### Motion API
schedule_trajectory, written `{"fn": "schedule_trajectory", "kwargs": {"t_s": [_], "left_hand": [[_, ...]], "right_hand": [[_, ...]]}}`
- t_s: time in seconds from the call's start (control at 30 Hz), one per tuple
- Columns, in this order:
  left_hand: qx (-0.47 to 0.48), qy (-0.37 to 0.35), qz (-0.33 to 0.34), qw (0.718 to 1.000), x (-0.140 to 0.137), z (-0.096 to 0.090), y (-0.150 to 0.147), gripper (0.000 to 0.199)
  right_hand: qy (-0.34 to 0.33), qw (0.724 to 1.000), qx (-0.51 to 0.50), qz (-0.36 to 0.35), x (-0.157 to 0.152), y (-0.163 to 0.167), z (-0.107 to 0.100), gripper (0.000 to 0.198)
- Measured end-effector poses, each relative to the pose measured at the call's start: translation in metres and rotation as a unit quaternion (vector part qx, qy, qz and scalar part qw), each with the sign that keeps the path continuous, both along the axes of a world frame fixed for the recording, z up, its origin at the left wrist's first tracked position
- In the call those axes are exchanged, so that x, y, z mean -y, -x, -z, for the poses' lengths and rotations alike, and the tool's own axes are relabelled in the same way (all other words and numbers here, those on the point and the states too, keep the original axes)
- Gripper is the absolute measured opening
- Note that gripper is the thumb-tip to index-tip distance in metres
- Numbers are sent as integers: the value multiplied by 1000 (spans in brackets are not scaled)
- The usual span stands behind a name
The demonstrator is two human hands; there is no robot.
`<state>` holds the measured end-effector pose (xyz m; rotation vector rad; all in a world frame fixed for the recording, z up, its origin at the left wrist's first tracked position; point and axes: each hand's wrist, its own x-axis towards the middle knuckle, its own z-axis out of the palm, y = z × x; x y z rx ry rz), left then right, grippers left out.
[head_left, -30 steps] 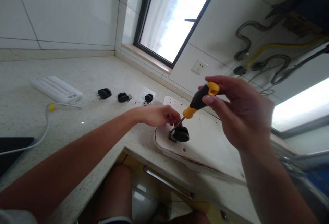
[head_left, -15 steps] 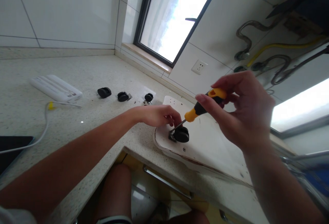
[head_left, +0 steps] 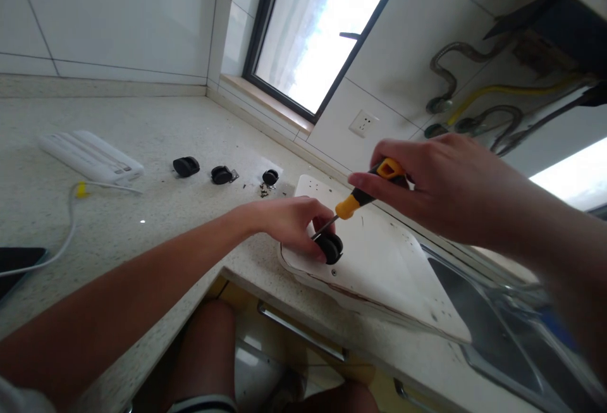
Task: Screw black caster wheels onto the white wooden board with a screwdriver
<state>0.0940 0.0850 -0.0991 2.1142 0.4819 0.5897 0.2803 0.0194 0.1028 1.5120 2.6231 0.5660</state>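
Note:
My right hand (head_left: 403,172) is closed around the yellow and black handle of a screwdriver (head_left: 348,206). The shaft slants down to the left and its tip ends beside a black caster wheel (head_left: 330,246); the exact contact is hidden by my fingers. With thumb and fingers around its left side, my left hand (head_left: 303,226) grips that caster. It stands at the near left corner of a white board-like panel (head_left: 379,267), which has small holes and a worn edge. A screw (head_left: 334,272) shows in the panel just in front of the caster.
Three loose casters, among them one black caster (head_left: 186,166), lie on the speckled counter (head_left: 175,223), with small screws (head_left: 264,190) by the rightmost. A white power bank (head_left: 90,157) with a cable is at left. A metal sink (head_left: 493,324) lies right of the panel.
My left hand has closed around the caster, where its fingers were behind it before. My right hand has turned on the handle, with the wrist and forearm swung higher.

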Motion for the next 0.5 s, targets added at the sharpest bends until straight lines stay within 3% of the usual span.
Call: {"fn": "schedule_trajectory", "kwargs": {"t_s": [0.13,0.23,0.3,0.4,0.5], "left_hand": [[-19,-12,-12,1000,3,-5,0,43],[-29,-15,-16,999,4,-8,0,42],[-32,-14,-20,999,5,-9,-1,40],[-35,-12,-23,999,5,-9,-2,42],[-36,-10,-23,999,6,-10,-2,44]], "right_hand": [[93,995,-7,-36,-8,2,-6,68],[32,998,49,30,-13,4,-7,77],[8,998,57,24,-16,1,-6,72],[74,995,39,-57,-20,-5,-8,68],[108,990,78,-41,-19,-3,-11,59]]}}
